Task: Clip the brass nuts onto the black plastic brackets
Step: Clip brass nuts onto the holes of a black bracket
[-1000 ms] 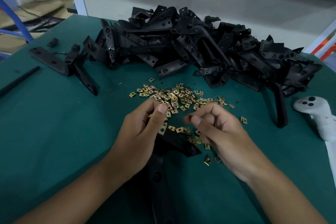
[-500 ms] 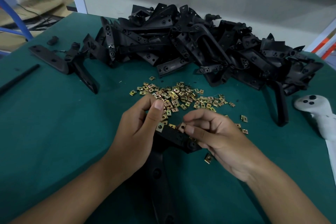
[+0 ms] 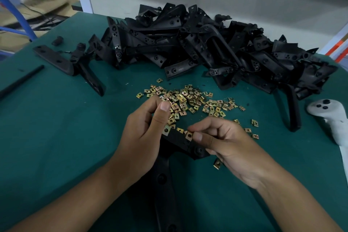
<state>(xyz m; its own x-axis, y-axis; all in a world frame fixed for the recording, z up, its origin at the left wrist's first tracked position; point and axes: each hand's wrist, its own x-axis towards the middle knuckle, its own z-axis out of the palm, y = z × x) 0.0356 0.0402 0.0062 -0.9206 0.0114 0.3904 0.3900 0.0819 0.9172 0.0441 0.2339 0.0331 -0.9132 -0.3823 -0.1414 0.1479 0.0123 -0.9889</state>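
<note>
I am watching two hands working close together over the green cloth table. My left hand is gripping the near black plastic T-shaped bracket, thumb pressing beside one square brass clip nut already seated on the bracket's left end. My right hand is pinching a second brass clip nut between thumb and forefinger, holding it at the bracket's upper edge; whether it is fully seated, I cannot tell. So: two nuts at this bracket, one bracket in hand. Behind the hands a scatter of loose brass nuts is lying, too many to count, with five strays right of the hands. Farther back a heap of black brackets is sitting, uncountable. One separate bracket is lying at left. One white handheld controller is resting at the right edge.
</note>
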